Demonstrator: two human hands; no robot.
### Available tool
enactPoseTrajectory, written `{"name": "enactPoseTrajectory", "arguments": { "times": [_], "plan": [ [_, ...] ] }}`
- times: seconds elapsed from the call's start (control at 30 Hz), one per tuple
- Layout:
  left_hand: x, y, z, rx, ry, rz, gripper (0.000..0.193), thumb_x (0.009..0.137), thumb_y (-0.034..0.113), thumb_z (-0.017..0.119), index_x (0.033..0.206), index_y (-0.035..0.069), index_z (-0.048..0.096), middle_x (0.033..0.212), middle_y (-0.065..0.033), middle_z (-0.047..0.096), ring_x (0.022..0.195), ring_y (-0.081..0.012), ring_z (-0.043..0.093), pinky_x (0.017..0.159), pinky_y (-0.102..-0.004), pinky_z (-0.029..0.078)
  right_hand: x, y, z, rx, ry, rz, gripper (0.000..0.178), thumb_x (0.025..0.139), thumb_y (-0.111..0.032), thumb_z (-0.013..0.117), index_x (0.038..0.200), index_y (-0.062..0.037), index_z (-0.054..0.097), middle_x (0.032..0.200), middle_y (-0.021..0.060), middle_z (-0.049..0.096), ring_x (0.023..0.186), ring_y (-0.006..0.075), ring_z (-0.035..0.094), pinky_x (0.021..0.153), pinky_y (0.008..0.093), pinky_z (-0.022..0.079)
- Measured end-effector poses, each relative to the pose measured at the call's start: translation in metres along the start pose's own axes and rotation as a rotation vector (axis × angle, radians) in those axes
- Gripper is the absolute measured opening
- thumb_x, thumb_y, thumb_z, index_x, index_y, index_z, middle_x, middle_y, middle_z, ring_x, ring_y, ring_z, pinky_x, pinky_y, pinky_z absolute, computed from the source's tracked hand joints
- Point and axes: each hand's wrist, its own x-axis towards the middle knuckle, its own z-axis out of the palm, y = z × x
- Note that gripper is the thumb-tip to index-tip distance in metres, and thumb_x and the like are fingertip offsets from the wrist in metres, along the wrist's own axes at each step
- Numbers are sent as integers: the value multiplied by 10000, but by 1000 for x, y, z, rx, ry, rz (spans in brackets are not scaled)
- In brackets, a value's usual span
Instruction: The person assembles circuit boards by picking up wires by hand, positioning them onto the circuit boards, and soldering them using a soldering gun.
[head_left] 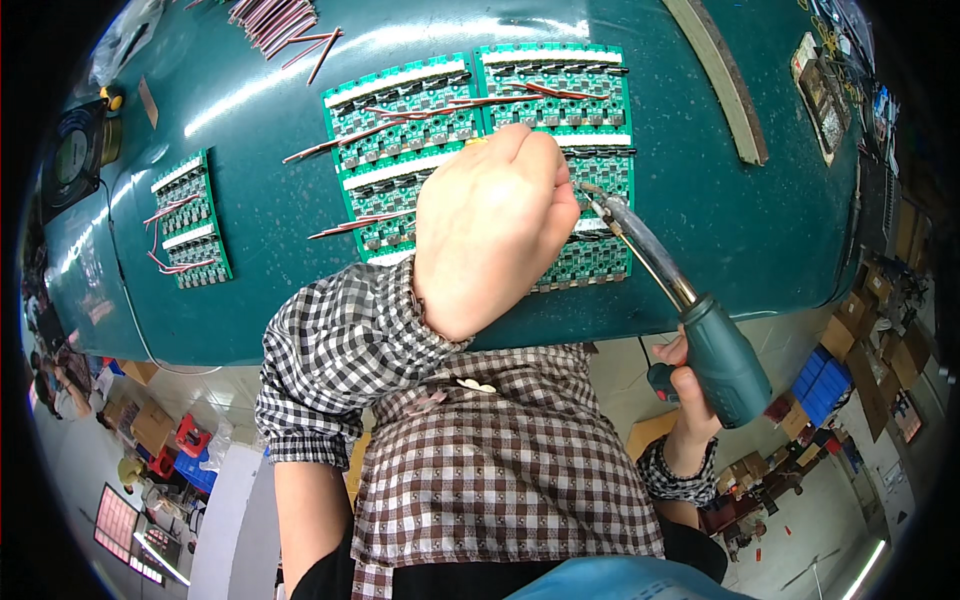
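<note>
My left hand [490,225] is closed over the middle of two green circuit board panels [400,125], knuckles up. Its fingertips are pressed together, and whatever they hold is hidden from view. In my right hand [692,405] is a soldering gun [730,365] with a thick green handle and a long metal barrel. The gun's tip points at the right panel [600,260], just beside my left fingers. Red, black and white wires [350,140] lie across the panels, which also carry white strips and rows of small components.
A smaller board panel [190,225] with wires lies at the left. At the far edge is a bundle of cut wires [275,25]. A wooden strip [715,85] and a metal tray [820,95] lie at the right. A black fan [80,155] stands far left.
</note>
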Motion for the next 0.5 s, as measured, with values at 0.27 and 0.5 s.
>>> {"name": "enactPoseTrajectory", "arguments": {
  "times": [0.27, 0.5],
  "plan": [
    [-1, -1, 2, 1, 3, 4, 125, 663, 12, 649, 707, 46, 537, 646, -49, 527, 549, -202, 530, 493, -313, 424, -1, -9, 9, 125, 141, 87, 661, 713, -168, 792, 1201, 96, 431, 825, 133, 643, 779, 210, 647, 754, 351, 534],
    [0, 0, 1, -1, -2, 2, 122, 664, 18, 649, 708, 48, 539, 649, -52, 531, 550, -206, 532, 496, -319, 425, 0, -7, 5, 92, 107, 60, 607, 715, -193, 793, 1144, 96, 477, 820, 127, 642, 772, 209, 645, 744, 342, 533]
  ]
}}
